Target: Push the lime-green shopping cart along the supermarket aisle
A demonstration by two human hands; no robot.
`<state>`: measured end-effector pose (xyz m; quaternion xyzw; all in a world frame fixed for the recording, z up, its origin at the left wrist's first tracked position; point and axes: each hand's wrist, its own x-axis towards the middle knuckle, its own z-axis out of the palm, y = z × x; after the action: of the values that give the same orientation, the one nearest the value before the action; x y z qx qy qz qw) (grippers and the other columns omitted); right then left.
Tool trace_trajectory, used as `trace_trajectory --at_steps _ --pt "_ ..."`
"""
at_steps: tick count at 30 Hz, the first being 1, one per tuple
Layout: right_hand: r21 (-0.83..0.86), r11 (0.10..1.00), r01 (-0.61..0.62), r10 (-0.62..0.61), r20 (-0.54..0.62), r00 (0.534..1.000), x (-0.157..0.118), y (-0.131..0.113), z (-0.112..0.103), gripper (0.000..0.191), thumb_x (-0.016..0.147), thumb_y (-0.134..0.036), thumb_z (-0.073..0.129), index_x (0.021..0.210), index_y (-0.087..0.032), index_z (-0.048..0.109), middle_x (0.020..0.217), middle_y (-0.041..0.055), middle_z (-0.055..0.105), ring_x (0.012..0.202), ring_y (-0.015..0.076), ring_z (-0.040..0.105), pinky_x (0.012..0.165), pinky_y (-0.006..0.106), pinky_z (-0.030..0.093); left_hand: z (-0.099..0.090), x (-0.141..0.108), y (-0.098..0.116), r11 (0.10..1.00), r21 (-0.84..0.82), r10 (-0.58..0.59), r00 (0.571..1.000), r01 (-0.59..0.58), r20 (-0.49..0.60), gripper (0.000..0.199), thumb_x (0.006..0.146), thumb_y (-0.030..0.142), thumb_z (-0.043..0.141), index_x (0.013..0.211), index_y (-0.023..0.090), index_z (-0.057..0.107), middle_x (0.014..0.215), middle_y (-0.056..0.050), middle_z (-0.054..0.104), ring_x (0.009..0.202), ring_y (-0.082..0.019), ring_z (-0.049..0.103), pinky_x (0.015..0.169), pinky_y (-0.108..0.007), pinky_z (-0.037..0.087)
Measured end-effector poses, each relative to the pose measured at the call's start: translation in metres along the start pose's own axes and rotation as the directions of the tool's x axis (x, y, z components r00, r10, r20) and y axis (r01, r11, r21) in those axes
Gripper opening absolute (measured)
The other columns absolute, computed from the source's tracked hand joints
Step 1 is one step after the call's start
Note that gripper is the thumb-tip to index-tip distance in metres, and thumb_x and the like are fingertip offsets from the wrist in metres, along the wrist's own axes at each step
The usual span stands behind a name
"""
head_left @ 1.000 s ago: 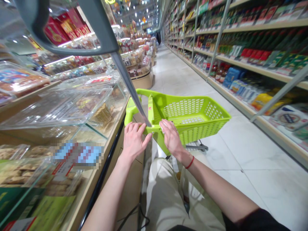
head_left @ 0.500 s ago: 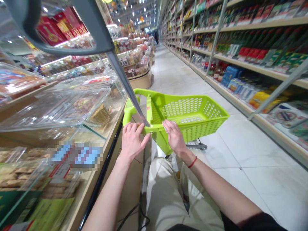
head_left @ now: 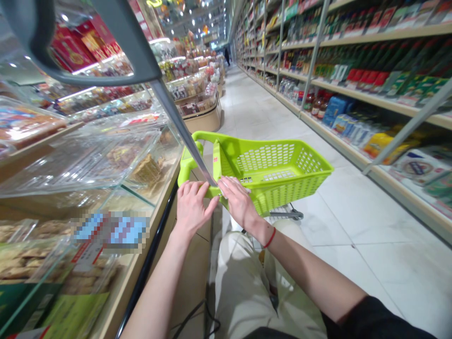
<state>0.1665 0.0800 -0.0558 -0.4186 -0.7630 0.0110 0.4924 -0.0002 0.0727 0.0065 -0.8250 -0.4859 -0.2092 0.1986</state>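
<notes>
1. The left hand (head_left: pixel 192 207) curls closed over the near rim of the lime-green plastic shopping basket (head_left: pixel 278 165).
2. The right hand (head_left: pixel 240 205) lies across that rim, its grip unclear.
3. The basket stands on the tiled floor (head_left: pixel 353 212), between a glass display case (head_left: pixel 88 160) and grocery shelves (head_left: pixel 370 89).

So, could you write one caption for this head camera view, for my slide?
Left hand and right hand on a lime-green shopping trolley in a supermarket aisle.

Hands (head_left: pixel 192 208) on lime-green shopping cart (head_left: pixel 278 162), supermarket aisle (head_left: pixel 247 103)

Bright ceiling lights (head_left: pixel 193 22) glare on the glass display case (head_left: pixel 84 160); the frame edges bow and blur.
</notes>
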Motion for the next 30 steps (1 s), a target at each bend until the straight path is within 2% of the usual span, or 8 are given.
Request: trace_trajectory --at_steps 3,10,12,15,21,24,28,30 --pt "-0.02 1.0 -0.005 0.005 -0.007 1.0 -0.01 0.015 -0.005 0.051 0.095 -0.008 0.031 0.14 -0.016 0.052 0.142 0.0136 0.056 0.137 0.0222 0.046 0.119 0.048 0.036 0.0 -0.001 -0.001 1.0 0.013 0.01 1.0 -0.01 -0.006 0.042 0.092 0.049 0.049 0.118 0.02 0.062 0.111 -0.01 0.066 0.108 -0.028 0.054 0.108 -0.047 0.034" --pt "-0.054 0.993 -0.108 0.101 -0.12 0.988 -0.038 0.061 -0.015 0.051 0.095 -0.008 0.031 0.14 -0.018 0.052 0.138 0.013 0.058 0.137 0.0218 0.046 0.118 0.051 0.035 0.0 -0.001 -0.001 1.0 0.025 0.007 1.0 -0.006 -0.014 0.04 0.091 0.049 0.05 0.118 0.021 0.061 0.112 -0.009 0.066 0.11 -0.028 0.055 0.11 -0.048 0.033" --pt "-0.059 0.989 -0.137 0.129 -0.122 0.984 -0.039 0.062 -0.015 0.051 0.094 -0.007 0.031 0.139 -0.015 0.053 0.138 0.0152 0.058 0.138 0.0229 0.045 0.119 0.051 0.035 0.002 -0.003 0.002 0.999 0.035 -0.007 0.999 0.008 -0.038 0.04 0.091 0.048 0.051 0.119 0.02 0.06 0.115 -0.01 0.066 0.115 -0.029 0.054 0.112 -0.048 0.031" --pt "-0.059 0.984 -0.167 0.161 -0.102 0.982 -0.032 0.05 -0.01 0.051 0.094 -0.008 0.033 0.14 -0.016 0.053 0.141 0.0143 0.056 0.139 0.0235 0.044 0.12 0.049 0.033 0.007 -0.007 0.008 0.998 0.052 -0.031 0.995 0.036 -0.092 0.044 0.092 0.044 0.051 0.127 0.018 0.056 0.125 -0.012 0.063 0.124 -0.03 0.051 0.115 -0.051 0.027" --pt "0.007 0.999 -0.047 0.047 -0.002 0.999 -0.013 0.024 -0.003 0.055 0.092 -0.005 0.033 0.144 -0.017 0.049 0.145 0.0132 0.052 0.14 0.0224 0.042 0.12 0.049 0.033 0.012 -0.012 0.01 0.997 0.05 -0.049 0.991 0.056 -0.121 0.052 0.092 0.039 0.05 0.139 0.017 0.047 0.134 -0.014 0.059 0.133 -0.033 0.046 0.117 -0.056 0.025" --pt "-0.013 0.999 -0.044 0.044 0.004 0.999 -0.018 0.033 -0.006 0.053 0.094 -0.006 0.032 0.142 -0.016 0.051 0.144 0.014 0.053 0.139 0.0221 0.043 0.119 0.049 0.035 0.011 -0.011 0.007 0.996 0.056 -0.067 0.99 0.075 -0.122 0.051 0.092 0.038 0.05 0.139 0.017 0.047 0.134 -0.014 0.059 0.133 -0.033 0.046 0.117 -0.055 0.024" --pt "-0.056 0.993 -0.099 0.096 -0.054 0.994 -0.034 0.063 -0.018 0.05 0.095 -0.009 0.031 0.138 -0.017 0.055 0.14 0.0137 0.057 0.137 0.0226 0.046 0.118 0.051 0.035 0.013 -0.014 0.007 0.992 0.041 -0.11 0.987 0.116 -0.116 0.052 0.092 0.039 0.051 0.139 0.017 0.046 0.136 -0.015 0.057 0.136 -0.034 0.044 0.118 -0.057 0.023" --pt "-0.067 0.991 -0.114 0.11 -0.069 0.992 -0.041 0.075 -0.025 0.051 0.094 -0.009 0.031 0.138 -0.018 0.055 0.139 0.0128 0.058 0.137 0.0231 0.046 0.119 0.053 0.034 0.017 -0.02 0.013 0.986 -0.001 -0.162 0.974 0.164 -0.157 0.057 0.091 0.039 0.052 0.143 0.017 0.041 0.14 -0.018 0.053 0.139 -0.035 0.039 0.117 -0.06 0.022"
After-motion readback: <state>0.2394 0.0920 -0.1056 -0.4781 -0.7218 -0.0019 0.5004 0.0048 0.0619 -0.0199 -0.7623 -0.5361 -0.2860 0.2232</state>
